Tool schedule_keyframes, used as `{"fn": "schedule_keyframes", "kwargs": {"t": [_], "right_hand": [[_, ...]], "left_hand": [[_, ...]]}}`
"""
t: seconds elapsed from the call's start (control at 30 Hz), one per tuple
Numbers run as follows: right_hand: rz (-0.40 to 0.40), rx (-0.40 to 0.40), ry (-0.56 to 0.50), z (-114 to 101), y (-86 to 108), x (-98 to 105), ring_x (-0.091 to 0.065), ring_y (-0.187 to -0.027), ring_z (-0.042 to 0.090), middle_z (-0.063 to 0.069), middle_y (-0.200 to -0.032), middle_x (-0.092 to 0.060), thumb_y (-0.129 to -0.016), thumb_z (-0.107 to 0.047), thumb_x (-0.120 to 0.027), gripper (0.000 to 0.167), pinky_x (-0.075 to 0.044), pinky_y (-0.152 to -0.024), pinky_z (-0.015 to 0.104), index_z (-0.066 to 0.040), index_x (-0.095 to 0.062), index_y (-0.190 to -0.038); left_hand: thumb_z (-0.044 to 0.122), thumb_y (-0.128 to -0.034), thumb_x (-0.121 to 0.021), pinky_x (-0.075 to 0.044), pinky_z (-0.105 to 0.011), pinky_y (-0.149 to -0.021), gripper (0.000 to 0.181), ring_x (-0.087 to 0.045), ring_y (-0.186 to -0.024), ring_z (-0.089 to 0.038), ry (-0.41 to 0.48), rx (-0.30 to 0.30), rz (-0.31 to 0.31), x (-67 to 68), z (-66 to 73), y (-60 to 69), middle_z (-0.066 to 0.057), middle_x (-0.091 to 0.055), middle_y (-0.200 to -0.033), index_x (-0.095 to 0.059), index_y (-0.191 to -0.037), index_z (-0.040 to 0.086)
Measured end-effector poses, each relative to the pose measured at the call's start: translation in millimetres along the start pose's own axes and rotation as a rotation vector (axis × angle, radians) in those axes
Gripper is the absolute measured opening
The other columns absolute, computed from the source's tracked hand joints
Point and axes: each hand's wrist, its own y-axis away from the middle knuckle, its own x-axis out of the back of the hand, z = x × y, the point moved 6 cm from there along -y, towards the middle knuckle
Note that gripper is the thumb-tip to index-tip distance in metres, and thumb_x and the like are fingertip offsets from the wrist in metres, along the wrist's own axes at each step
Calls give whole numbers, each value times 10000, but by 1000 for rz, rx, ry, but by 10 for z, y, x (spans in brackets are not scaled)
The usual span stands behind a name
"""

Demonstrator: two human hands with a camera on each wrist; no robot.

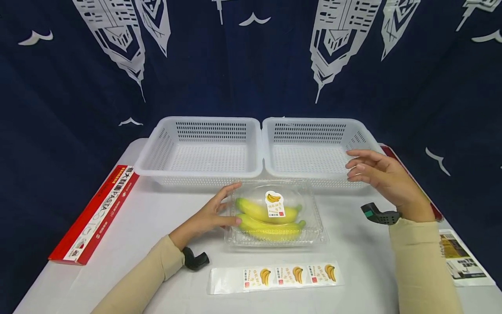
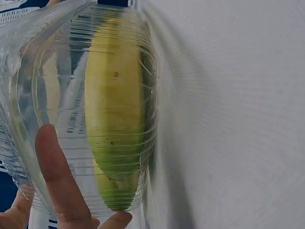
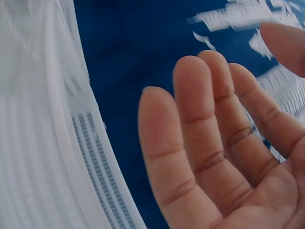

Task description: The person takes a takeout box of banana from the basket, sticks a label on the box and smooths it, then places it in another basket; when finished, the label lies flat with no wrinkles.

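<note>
A clear plastic clamshell container (image 1: 313,209) with yellow-green bananas (image 1: 270,231) inside lies on the white table. On its lid is a white banana label (image 1: 275,204). My left hand (image 1: 209,213) holds the container's left end, thumb near the front and index finger by the back corner; the left wrist view shows the bananas (image 2: 114,105) through ridged plastic beside the fingers (image 2: 59,181). My right hand (image 1: 382,181) is raised with nothing in it, over the right basket's front right corner; its fingers are slightly bent and apart from the thumb in the right wrist view.
Two white baskets (image 1: 200,172) (image 1: 313,174) stand side by side at the back. A strip of banana labels (image 1: 290,277) lies in front of the container. A red pasta box (image 1: 94,213) is at the left, a printed sheet (image 1: 464,257) at the right edge.
</note>
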Motion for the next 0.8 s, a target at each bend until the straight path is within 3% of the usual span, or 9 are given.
{"fn": "schedule_keyframes", "kwargs": {"t": [0.13, 0.37, 0.47, 0.6, 0.7, 0.8], "right_hand": [[124, 60, -157, 20, 87, 256, -753, -942, 179, 69, -1106, -760, -1080, 132, -500, 387, -631, -862, 266, -41, -721, -1347], [449, 79, -365, 193, 242, 687, -762, -812, 191, 92, -1009, -789, -1046, 160, -551, 341, -648, -755, 271, -13, -753, -1258], [590, 42, -343, 270, 326, 851, -746, -762, 158, 52, -979, -788, -1037, 95, -636, 283, -638, -715, 239, -59, -777, -1227], [742, -45, -253, 368, 460, 1024, -702, -822, 98, -28, -1029, -752, -1009, -62, -760, 225, -614, -702, 184, -140, -793, -1217], [803, -104, -192, 465, 502, 1105, -662, -867, 83, -54, -1076, -698, -1021, -91, -752, 238, -594, -700, 150, -195, -776, -1234], [788, -154, -124, 596, 494, 1145, -642, -856, 62, -87, -1102, -660, -1053, -111, -712, 277, -576, -683, 130, -248, -743, -1292]], "left_hand": [[95, -909, -829, -577, -332, -696, 974, -175, -1571, -608, 0, 7, 3, -10, -11, -2, -139, -62, -1801, -280, -1708, 183], [59, -894, -830, -578, -325, -685, 970, -207, -1573, -584, 8, 31, 28, 3, -29, -9, -136, -94, -1796, -308, -1700, 198], [57, -885, -834, -573, -319, -681, 965, -215, -1576, -571, 6, 38, 40, 7, -28, -15, -135, -107, -1792, -328, -1692, 204], [55, -877, -836, -570, -316, -676, 953, -220, -1577, -566, 11, 37, 45, 4, -16, -22, -139, -118, -1788, -343, -1681, 197], [43, -873, -836, -576, -317, -671, 947, -222, -1575, -573, 19, 40, 45, 5, -6, -18, -153, -125, -1784, -351, -1674, 187], [31, -869, -836, -583, -321, -667, 939, -230, -1570, -579, 23, 44, 45, 14, -12, -12, -172, -140, -1777, -359, -1666, 172]]}}
